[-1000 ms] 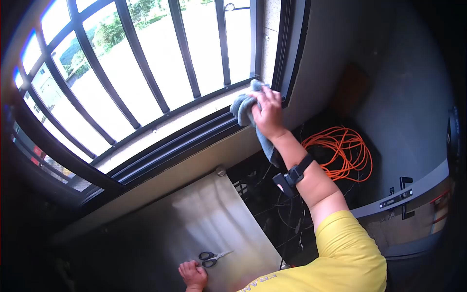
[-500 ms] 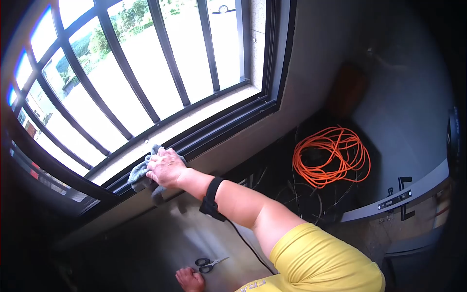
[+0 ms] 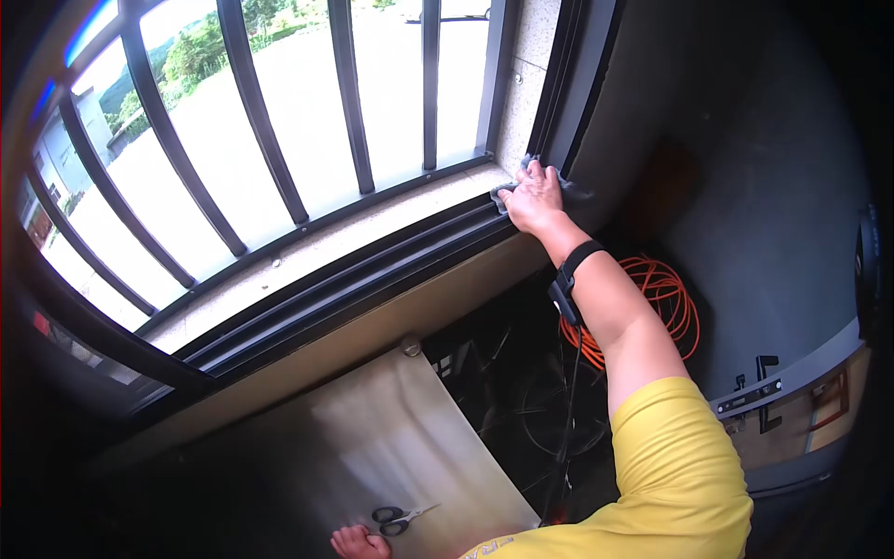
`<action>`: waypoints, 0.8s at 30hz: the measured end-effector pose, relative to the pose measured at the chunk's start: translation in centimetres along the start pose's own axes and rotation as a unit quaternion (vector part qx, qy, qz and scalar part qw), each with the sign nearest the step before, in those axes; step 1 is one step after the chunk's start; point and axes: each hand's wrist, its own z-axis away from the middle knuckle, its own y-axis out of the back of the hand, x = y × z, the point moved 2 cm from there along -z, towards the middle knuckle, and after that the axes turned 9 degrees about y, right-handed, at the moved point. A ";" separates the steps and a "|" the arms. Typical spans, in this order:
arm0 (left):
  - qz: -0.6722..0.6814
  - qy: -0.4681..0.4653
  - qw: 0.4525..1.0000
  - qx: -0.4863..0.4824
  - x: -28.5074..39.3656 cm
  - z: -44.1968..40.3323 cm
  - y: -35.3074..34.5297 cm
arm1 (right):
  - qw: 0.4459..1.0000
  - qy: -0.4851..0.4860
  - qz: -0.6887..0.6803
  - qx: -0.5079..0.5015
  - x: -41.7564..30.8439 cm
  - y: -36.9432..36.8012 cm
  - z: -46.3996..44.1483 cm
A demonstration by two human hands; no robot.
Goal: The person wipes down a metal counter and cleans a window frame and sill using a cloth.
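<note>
My right hand [image 3: 535, 197] is closed on a grey-blue cloth [image 3: 500, 197] at the lower right corner of the black window frame [image 3: 410, 244]. Parts of the cloth stick out around the fingers; the rest is hidden under the hand. A black strap with a small device [image 3: 566, 296] sits on that forearm, with a cable hanging from it. Down at the bottom, my left hand [image 3: 361, 542] rests with curled fingers at the tabletop [image 3: 410, 419]. Black-handled scissors [image 3: 396, 518] lie just beside it, apart from the fingers.
Dark vertical bars [image 3: 265, 130] stand outside the window, above a pale stone sill [image 3: 335, 240]. A coil of orange cable [image 3: 684, 303] lies at the right behind my arm. Lower right is a door edge with a black handle [image 3: 768, 396].
My right hand has moved right with the cloth, from the middle of the lower window track to its right corner. The view has shifted slightly. My left hand stays near the scissors.
</note>
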 end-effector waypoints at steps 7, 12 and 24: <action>0.025 0.006 0.997 -0.069 0.4 -0.4 0.3 | 0.952 -0.035 -0.305 0.001 -3.4 -0.4 0.3; 0.025 -0.018 0.999 -0.011 -0.1 -0.2 -0.1 | 0.899 0.133 -0.395 0.136 -14.6 2.8 2.0; 0.009 -0.011 1.000 -0.011 -0.6 0.2 -0.8 | 0.993 -0.041 -0.087 0.063 0.3 3.7 1.3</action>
